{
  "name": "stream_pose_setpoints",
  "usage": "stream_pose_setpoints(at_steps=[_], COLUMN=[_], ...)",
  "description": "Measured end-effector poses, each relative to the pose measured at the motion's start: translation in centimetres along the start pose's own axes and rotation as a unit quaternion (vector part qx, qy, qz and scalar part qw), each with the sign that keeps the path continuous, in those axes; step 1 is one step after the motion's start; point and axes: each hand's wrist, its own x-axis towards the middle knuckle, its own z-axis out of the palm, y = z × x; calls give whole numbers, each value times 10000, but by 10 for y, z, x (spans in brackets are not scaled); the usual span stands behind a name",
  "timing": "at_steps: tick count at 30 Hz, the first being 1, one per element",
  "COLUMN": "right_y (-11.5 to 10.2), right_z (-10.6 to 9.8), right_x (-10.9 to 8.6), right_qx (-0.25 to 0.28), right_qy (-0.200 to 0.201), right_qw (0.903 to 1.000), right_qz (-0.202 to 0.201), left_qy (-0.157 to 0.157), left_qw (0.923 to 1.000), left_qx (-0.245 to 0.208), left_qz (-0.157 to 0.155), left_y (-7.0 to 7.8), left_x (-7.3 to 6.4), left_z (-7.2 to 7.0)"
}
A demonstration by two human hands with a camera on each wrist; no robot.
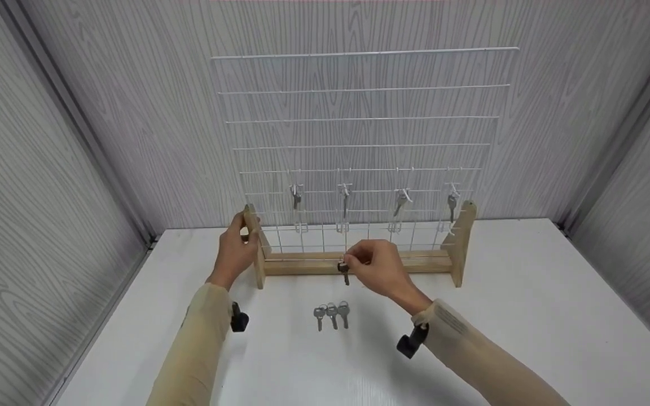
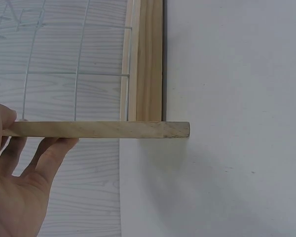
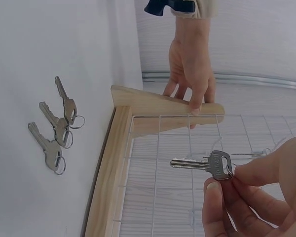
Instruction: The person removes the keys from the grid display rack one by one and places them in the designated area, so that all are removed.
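My left hand point(image 1: 236, 252) grips the left wooden upright point(image 1: 258, 260) of a white wire grid rack point(image 1: 323, 237); in the left wrist view the fingers lie along one face of that board. My right hand point(image 1: 380, 269) is in front of the rack's lower bar, pinching a silver key point(image 3: 218, 164) near its ring end. This key's blade points away from the fingertips. On the table below lie three loose keys point(image 1: 332, 316) with rings, side by side. Several more keys, one of them this key point(image 1: 402, 201), hang from hooks across the grid.
The rack stands on a white table point(image 1: 280, 361), close to the grey wood-grain back wall point(image 1: 359, 28). Its right wooden upright point(image 1: 460, 245) is beyond my right hand. Lower hooks point(image 1: 342, 227) on the grid hold no keys. Side panels point(image 1: 37, 169) border the table.
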Motion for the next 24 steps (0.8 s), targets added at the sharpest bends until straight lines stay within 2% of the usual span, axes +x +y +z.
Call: stream_pose_setpoints(at_steps=[6,19,24], right_y=[11,39,51], right_z=[1,10,15], right_x=[-4,-21,-25], right_qx=[35,129,225], right_qy=[27,-232,-358], right_qw=[9999,9975,9956], right_qz=[162,648,832], left_qy=[-30,29,36], left_qw=[10000,10000,10000], left_qx=[21,1,-24], left_qz=[-70,73,23], left_y=[-1,-4,-4], left_x=[1,1,0], left_z=[0,1,1])
